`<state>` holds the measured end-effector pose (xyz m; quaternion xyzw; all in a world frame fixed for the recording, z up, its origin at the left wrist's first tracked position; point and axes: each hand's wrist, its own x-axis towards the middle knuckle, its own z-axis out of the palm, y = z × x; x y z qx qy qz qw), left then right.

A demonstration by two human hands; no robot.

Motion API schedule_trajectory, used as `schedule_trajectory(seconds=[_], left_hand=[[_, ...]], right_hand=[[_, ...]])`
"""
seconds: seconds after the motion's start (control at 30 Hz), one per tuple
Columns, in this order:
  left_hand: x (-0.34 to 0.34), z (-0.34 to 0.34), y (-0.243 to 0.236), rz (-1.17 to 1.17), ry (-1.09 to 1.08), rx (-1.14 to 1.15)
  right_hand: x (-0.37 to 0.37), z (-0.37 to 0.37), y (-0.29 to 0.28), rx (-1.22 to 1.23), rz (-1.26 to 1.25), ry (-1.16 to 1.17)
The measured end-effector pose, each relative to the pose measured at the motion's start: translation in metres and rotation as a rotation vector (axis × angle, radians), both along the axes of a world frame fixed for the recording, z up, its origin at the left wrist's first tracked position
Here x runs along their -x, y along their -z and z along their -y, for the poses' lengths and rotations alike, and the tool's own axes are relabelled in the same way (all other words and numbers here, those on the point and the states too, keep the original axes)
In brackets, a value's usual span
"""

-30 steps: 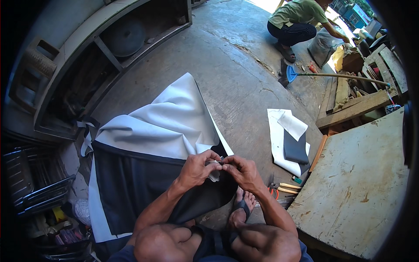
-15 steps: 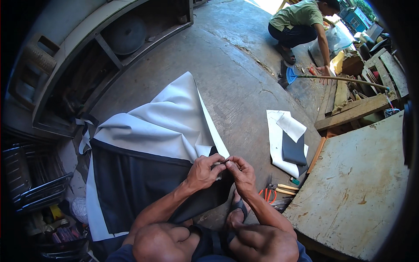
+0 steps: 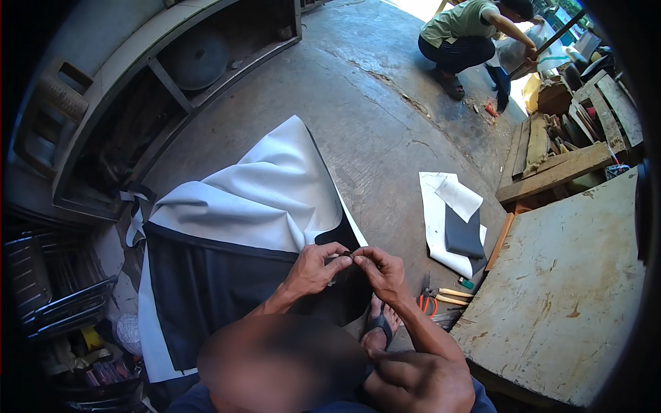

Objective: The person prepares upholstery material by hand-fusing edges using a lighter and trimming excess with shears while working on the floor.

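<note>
A large sheet of leather-like material lies over my lap and the floor in front of me, its black face [image 3: 206, 296] near me and its white backing [image 3: 258, 199] folded up beyond. Over its right edge, my left hand [image 3: 311, 270] and my right hand [image 3: 382, 274] meet with thumbs and fingertips pinched together. Something small and dark sits between the fingertips; whether it is the sheet's edge or a separate piece I cannot tell. A blurred patch covers my left knee and part of my left forearm.
Pliers with red handles [image 3: 428, 303] lie right of my foot, near folded black and white pieces [image 3: 463, 230]. A worn board [image 3: 551, 289] stands at the right, scrap wood [image 3: 558, 168] behind it. Another person [image 3: 458, 41] crouches at the far right. A cabinet [image 3: 172, 86] stands left.
The crouching person has lifted the broom off the floor and now holds it upright by a plastic bag. My pinched hands have shifted slightly left; the sheet's right edge shows more black.
</note>
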<state>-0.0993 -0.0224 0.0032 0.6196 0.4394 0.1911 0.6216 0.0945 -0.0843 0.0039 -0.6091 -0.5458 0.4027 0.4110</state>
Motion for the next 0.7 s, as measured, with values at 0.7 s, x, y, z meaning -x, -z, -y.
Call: schedule_trajectory(seconds=[0.7], left_hand=[[-0.003,0.013,0.012,0.156,-0.111,0.234]], right_hand=[[0.020,0.004,0.010,-0.350,0.335,0.080]])
